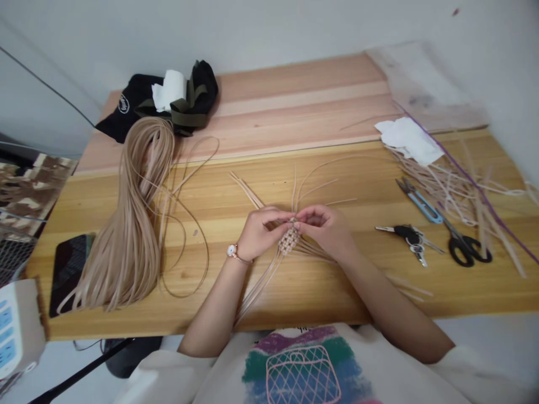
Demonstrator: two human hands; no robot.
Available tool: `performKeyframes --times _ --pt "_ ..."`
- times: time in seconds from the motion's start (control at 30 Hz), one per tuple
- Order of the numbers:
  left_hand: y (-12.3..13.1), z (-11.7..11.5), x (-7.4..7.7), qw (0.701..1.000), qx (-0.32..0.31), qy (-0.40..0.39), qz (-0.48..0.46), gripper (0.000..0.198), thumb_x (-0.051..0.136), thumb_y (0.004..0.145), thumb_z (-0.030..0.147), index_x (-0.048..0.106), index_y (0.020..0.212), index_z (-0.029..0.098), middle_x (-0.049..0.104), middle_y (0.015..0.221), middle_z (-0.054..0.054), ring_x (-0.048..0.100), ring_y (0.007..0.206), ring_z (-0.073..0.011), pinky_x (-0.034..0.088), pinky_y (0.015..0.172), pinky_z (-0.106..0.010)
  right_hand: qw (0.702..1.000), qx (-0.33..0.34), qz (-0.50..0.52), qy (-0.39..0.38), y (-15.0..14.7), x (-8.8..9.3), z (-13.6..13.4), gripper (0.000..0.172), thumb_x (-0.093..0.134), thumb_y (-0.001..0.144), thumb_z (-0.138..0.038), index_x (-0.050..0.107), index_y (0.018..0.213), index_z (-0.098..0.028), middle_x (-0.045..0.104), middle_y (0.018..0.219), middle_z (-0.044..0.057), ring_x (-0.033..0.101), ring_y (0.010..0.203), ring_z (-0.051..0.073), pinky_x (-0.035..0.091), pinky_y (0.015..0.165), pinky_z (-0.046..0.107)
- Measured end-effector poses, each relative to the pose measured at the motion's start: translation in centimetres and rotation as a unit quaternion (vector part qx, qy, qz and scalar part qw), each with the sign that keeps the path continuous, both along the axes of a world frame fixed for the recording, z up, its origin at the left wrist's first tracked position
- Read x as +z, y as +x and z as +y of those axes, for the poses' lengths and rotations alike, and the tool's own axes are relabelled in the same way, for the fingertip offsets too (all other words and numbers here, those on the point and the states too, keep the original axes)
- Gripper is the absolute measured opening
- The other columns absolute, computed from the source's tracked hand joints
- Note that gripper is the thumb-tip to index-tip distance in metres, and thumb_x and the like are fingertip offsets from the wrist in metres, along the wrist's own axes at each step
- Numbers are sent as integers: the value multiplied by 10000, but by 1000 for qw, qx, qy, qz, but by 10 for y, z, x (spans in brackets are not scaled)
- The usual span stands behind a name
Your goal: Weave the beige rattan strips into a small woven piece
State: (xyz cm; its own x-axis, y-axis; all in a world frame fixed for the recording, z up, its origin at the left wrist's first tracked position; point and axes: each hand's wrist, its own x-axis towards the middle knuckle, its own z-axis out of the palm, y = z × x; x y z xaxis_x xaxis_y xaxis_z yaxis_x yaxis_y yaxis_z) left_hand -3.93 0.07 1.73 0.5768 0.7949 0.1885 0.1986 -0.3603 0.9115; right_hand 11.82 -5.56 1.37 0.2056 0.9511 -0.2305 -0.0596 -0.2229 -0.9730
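My left hand (pixel 266 229), right hand (pixel 323 225) both pinching woven piece (pixel 288 241) up top, likely holding it taut (exact grip partly hidden).

Wood, cloth, paper, metal: mostly matt

Table (pixel 362 297): wood, visible grain, smooth, faint sheen. Strand bundle (pixel 126 235): smooth, light sheen; plastic or plant fibre, can't tell. Woven piece (pixel 288 241): same-looking strands, knobbly surface. Phone (pixel 67 275): glossy black face. Bag (pixel 144 90): matt cloth. Paper roll (pixel 175 87): soft, matt white. Scissors (pixel 456 234): metal blades, black plastic-looking handles. Keys (pixel 416 248): shiny metal.
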Motion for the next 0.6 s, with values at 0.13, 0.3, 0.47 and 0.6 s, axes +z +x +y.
performKeyframes --times 0.13,0.3,0.47,0.6 --pt "0 0 2 998 7 -59 -1 198 684 717 225 696 890 128 708 819 -80 653 741 -142 515 700 -244 1000 5 9 16 4 1 0 308 743 560 -255 589 810 -166 582 695 -21 586 564 96 487 540 234" --pt "0 0 3 997 13 -70 8 192 688 702 215 676 872 127 699 811 -66 644 745 -138 508 707 -239 997 61 12 52 8 3 0 300 678 631 -233 548 897 -183 546 796 -14 597 644 90 501 610 234" --pt "0 -1 1 998 5 -63 24 189 681 707 220 669 874 130 690 799 -61 633 737 -141 495 696 -248 989 85 -69 98 6 1 -2 283 586 726 -196 520 1001 -204 506 853 -5 557 662 80 474 598 225" --pt "2 -1 1 998 -10 -44 32 170 663 719 226 666 857 127 701 827 -69 636 763 -147 492 738 -266 974 107 -143 137 5 3 -3 255 532 773 -165 534 1025 -205 511 877 11 551 718 95 475 655 245"
